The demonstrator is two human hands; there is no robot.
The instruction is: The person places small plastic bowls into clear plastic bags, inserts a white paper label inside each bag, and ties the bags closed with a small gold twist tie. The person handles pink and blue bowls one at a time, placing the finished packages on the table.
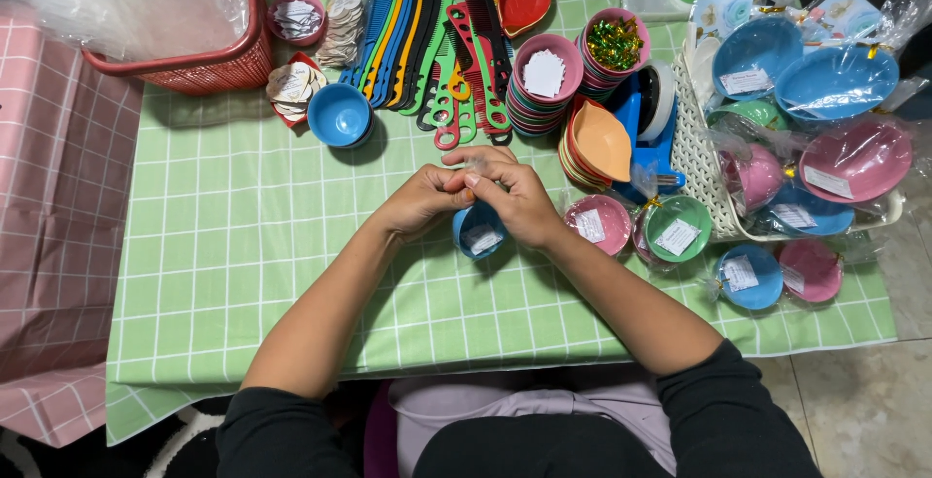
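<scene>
Both my hands are meeting over a small blue plastic bowl (478, 230).

My left hand (419, 199) and right hand (516, 201) are pressing fingertips together, pinching something too small to tell, just above the bowl with its white paper label, sitting on the green checked tablecloth (243, 245); coloured combs (427, 46) are lying beyond.

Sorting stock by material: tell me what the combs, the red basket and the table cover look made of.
Combs: seemingly hard moulded plastic, solid bright colours, faint sheen.
Red basket: likely rigid plastic, fine lattice wall, smooth rim.
Table cover: probably vinyl or oilcloth, green check, slightly glossy; coated fabric is possible.
</scene>
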